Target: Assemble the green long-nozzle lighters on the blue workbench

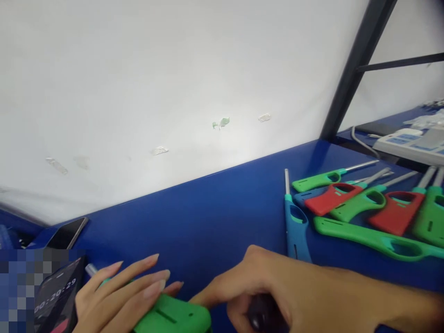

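Observation:
My left hand lies over a green lighter at the bottom, its fingers wrapped round the body; the metal tip pokes out to the left of the hand. With curled fingers, my right hand holds a dark, rounded object, only partly visible. Its index finger reaches left and touches the end of the green lighter. Just beyond the right hand, a blue lighter lies on the blue table, its metal tube pointing away.
Several green, red and blue lighters lie in a group at the right, including a red one. A phone and a timer screen are at the left. A black frame post stands by a white device.

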`<state>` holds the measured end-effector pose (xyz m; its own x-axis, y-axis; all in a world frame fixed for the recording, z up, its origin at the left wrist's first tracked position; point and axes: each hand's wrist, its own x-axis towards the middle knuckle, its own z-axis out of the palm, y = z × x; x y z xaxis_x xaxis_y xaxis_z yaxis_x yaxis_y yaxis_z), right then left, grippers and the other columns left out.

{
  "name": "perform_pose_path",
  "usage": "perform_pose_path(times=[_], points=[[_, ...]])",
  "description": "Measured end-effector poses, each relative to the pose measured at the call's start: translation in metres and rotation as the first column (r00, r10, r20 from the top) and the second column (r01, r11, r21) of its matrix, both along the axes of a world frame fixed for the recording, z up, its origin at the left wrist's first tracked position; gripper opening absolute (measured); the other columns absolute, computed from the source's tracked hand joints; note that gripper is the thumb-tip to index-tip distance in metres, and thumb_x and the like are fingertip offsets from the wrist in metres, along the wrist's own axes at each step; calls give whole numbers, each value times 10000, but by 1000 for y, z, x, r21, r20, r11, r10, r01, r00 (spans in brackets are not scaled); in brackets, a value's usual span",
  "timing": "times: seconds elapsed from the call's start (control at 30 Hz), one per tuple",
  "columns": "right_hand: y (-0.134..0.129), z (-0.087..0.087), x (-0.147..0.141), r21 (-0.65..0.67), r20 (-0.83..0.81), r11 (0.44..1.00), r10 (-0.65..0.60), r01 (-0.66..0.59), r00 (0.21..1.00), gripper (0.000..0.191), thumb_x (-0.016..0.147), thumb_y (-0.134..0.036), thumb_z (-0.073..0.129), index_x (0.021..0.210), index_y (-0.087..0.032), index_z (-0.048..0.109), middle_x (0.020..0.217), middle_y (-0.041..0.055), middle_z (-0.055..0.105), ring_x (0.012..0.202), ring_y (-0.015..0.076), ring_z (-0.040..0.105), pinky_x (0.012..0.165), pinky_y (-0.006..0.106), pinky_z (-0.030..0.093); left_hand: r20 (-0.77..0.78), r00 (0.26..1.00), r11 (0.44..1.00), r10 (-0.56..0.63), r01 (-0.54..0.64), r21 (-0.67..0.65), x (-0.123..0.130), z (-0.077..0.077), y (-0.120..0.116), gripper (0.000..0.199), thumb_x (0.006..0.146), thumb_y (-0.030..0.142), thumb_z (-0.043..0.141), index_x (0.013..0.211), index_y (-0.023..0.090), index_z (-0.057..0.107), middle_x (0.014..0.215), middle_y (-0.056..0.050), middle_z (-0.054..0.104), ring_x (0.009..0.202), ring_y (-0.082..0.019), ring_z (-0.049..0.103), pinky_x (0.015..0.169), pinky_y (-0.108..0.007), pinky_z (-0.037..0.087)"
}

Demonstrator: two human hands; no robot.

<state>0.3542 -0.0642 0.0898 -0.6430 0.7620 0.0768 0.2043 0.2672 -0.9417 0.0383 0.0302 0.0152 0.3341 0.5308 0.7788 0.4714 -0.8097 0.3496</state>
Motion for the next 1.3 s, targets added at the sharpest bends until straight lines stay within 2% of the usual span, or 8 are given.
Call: perform_pose_path(times=[0.17,0.3,0.4,0.63,0.7,0.83,1.03,1.3], points=[[-7,1,-14,331,182,941,-140,73,973,347,1061,-466,650,1217,-171,748,716,-30,646,657,125,585,579,221,418,-9,1000,1000,-1,1,13,26,5,-17,189,957,457,773,1013,276,762,862,12,782,751,-174,728,740,-349,597],[-12,6,-21,549,264,833,-256,73,930,192,1072,-343,621,1120,-203,744,744,-13,704,642,136,612,556,241,400,71,995,995,-66,60,74,54,17,-41,169,1020,436,654,1086,334,770,942,-4,773,873,-218,723,862,-411,542],[-14,6,-25,684,303,728,-345,49,888,137,1062,-238,593,1045,-208,725,802,-1,739,625,145,624,532,285,371,175,982,996,-71,61,62,71,23,-52,183,935,330,757,1106,264,751,978,-26,741,904,-237,704,927,-448,531],[-6,-20,-42,858,-61,414,-507,304,860,422,1155,-377,381,848,-220,622,555,-73,467,395,127,342,402,342,155,160,984,997,-75,70,39,70,35,-50,150,936,355,765,1048,255,751,927,-11,770,819,-209,733,784,-380,602],[-5,-20,-42,854,-52,426,-503,300,863,378,1137,-390,442,836,-228,602,569,-77,466,401,124,344,407,338,145,121,988,995,-97,93,33,64,42,-48,184,895,366,804,1038,263,752,895,-7,781,788,-214,746,761,-377,622],[-4,-6,-37,816,94,542,-466,200,880,270,1048,-356,644,816,-226,598,617,-72,512,457,120,361,428,325,178,-1,992,992,-124,124,-29,54,58,-49,267,809,303,884,1045,267,765,909,-3,810,803,-227,781,771,-362,653],[0,-2,-37,818,99,546,-445,182,890,95,980,-321,678,991,-228,690,603,-92,469,459,115,263,431,302,137,-41,995,995,-95,93,-47,50,63,-53,290,813,363,897,1044,260,754,934,-26,812,793,-241,789,762,-386,674],[1,-3,-36,821,133,548,-451,157,882,102,990,-214,584,938,-229,670,617,-78,454,481,129,288,448,318,150,28,995,993,-92,90,72,49,45,-46,214,881,304,731,1084,256,778,984,-45,818,851,-254,790,797,-409,683]])
